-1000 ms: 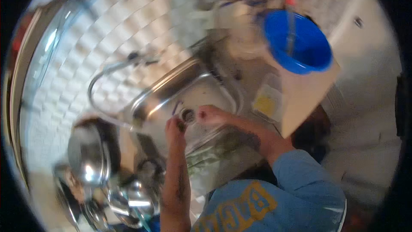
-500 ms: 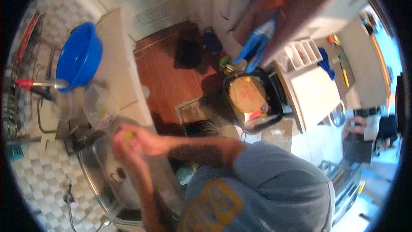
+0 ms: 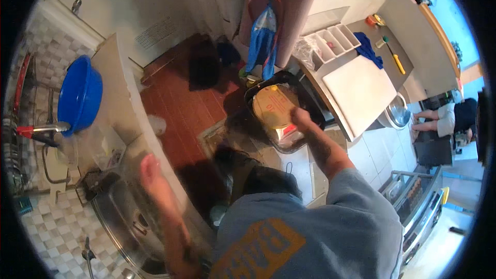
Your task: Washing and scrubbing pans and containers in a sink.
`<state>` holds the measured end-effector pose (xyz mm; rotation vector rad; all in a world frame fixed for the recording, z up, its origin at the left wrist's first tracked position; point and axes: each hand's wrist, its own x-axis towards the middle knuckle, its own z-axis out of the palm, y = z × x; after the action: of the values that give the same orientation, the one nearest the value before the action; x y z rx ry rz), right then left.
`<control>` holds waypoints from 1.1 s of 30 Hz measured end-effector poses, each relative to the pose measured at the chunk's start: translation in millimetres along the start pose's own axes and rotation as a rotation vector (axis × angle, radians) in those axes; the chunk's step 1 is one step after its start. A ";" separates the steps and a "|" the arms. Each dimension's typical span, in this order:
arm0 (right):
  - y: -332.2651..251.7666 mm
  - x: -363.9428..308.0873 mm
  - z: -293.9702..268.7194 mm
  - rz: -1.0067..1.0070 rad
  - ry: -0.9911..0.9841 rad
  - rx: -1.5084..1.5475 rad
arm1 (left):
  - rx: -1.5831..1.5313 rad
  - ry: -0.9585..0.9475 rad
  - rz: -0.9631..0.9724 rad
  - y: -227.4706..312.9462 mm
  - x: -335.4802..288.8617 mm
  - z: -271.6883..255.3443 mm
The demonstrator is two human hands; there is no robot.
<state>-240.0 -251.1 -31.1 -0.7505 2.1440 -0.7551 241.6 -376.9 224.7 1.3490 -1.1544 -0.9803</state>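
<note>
Stretched out to the right, my right hand [image 3: 301, 119] is over a black bin [image 3: 303, 145], next to a round brown cardboard disc [image 3: 271, 106] lying among rubbish. Its fingers are mostly hidden, so what it may hold does not show. My left hand [image 3: 150, 171] hovers by the counter's front edge, near the steel sink [image 3: 111, 204]. Motion smears its fingers, and I make out nothing in them. Just beyond it, a clear plastic bag or container [image 3: 106, 150] sits on the counter.
A blue basin [image 3: 80, 95] and red-handled tongs [image 3: 44, 129] are at the far left. At right, a white board [image 3: 359, 93] and a divided white tray [image 3: 330, 44] lie on a worktop. A blue bag [image 3: 262, 41] hangs above the bin. Another person [image 3: 452, 116] is far right.
My hands, together near the sink with something small and yellow-green between them, have parted. The right has swung right to the bin; the left has stayed by the counter. The view has shifted.
</note>
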 end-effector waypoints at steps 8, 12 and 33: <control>-13.7 10.8 -34.1 -0.038 -0.319 -0.842 | 0.313 0.219 0.294 113.4 20.0 -139.8; -87.3 40.3 24.5 -0.432 -0.309 -0.518 | -0.172 0.281 0.222 216.3 27.8 -169.7; -471.0 -192.2 312.2 -1.676 -1.647 -0.633 | 1.010 0.807 -0.954 -218.9 -23.9 -377.0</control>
<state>240.0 -512.2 209.1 -2.3210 -0.1515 0.1295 628.7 -283.5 45.6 2.8966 -0.2608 -0.2583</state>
